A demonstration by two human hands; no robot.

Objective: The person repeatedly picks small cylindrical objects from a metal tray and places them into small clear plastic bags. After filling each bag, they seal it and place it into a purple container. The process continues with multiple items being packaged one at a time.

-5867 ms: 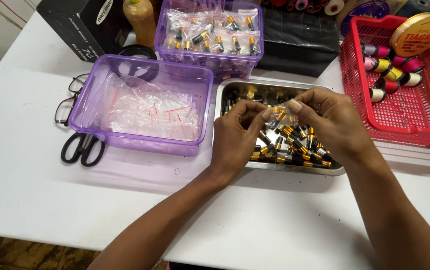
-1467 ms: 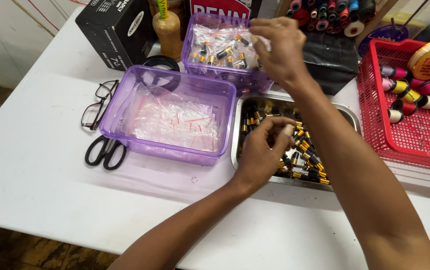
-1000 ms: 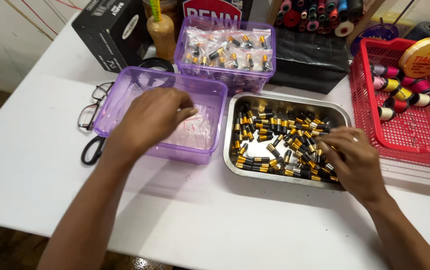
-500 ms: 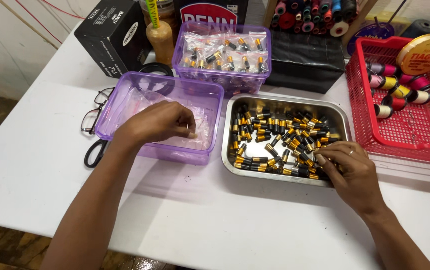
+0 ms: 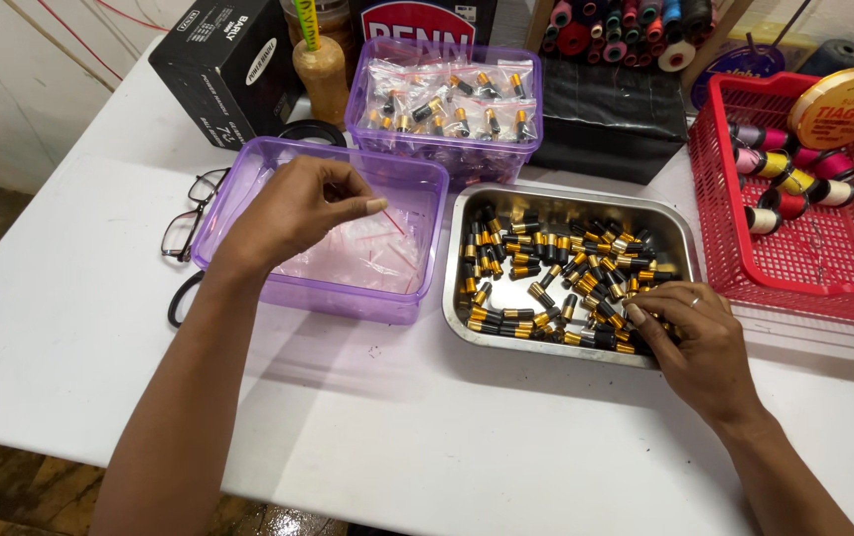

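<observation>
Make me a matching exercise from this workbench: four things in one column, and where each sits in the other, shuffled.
Things:
1. left hand
2. right hand
3. spectacles
4. red basket

Places:
A. far right of the table
B. in the steel tray of black and gold parts
C. over the near purple tub of clear bags
D. left of the near purple tub

Pairs: 1-C, 2-B, 3-D, 4-A

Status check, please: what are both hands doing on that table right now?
Left hand over the purple tub of clear bags, fingers pinched. Right hand down in the metal tray, on the black-and-gold pieces. Nothing blocking either.
</observation>
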